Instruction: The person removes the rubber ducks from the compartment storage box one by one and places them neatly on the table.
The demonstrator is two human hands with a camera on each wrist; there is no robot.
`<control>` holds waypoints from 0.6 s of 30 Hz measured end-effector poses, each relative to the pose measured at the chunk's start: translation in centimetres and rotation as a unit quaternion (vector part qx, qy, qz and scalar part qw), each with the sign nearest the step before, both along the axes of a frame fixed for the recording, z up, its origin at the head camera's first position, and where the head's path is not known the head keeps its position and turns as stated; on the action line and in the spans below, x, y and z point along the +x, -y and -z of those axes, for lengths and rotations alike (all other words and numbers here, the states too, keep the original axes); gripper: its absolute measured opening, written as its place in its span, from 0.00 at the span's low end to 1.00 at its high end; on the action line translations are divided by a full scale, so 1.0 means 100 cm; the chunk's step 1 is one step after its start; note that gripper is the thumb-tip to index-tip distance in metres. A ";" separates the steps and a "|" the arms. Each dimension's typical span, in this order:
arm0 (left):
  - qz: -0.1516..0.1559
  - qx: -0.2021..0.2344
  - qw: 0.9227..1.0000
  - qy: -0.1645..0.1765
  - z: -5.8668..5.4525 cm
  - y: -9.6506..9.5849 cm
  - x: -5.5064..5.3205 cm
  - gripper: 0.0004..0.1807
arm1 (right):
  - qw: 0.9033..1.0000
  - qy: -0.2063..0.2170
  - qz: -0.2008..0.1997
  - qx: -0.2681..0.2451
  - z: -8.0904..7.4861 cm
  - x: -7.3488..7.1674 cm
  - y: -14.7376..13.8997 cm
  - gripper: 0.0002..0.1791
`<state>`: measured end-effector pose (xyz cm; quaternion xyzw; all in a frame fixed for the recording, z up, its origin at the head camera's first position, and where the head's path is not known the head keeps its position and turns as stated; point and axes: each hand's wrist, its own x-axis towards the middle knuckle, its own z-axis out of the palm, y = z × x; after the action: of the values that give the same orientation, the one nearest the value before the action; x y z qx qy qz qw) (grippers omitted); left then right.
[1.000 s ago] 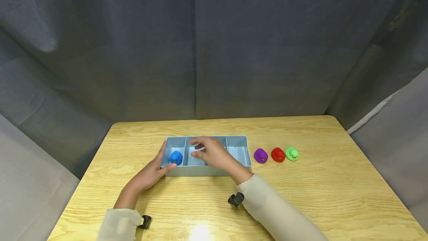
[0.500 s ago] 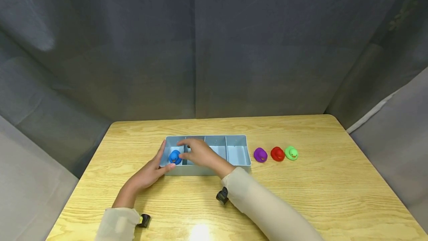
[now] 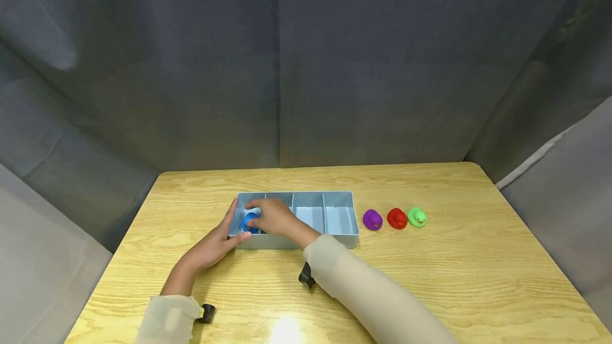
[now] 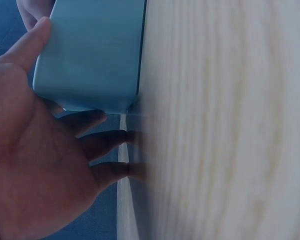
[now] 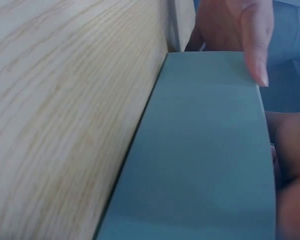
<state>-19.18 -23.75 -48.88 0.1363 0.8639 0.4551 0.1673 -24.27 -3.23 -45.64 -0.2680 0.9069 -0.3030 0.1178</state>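
Observation:
A blue rubber duck sits in the leftmost compartment of a grey-blue divided box. My left hand holds the box's left end, thumb on the front rim and index finger along the left side. In the left wrist view, the other fingers of the left hand spread below the box's end. Over the left compartments, my right hand reaches down with its thumb in front of the duck and index finger beyond it. Whether they squeeze the duck is hidden; the right wrist view catches only blurred fingers.
To the right of the box, a purple duck, a red duck and a green duck stand in a row on the wooden table. Dark grey cloth hangs behind the table's back edge.
My right hand has moved left from the middle of the box to the blue duck, its thumb now overlapping it. The left hand has stayed at the box's left end.

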 end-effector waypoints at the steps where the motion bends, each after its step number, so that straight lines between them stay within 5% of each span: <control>1: 0.000 -0.001 1.000 0.000 0.000 0.000 0.000 0.53 | 1.000 -0.003 0.000 0.002 0.001 0.000 0.001 0.25; 18: -0.003 0.004 1.000 0.003 0.000 0.000 0.001 0.53 | 0.998 -0.046 0.038 0.031 0.005 0.006 0.011 0.15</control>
<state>-19.10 -23.73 -48.85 0.1337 0.8619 0.4595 0.1678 -23.63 -4.31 -46.10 -0.2427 0.9300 -0.2663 0.0729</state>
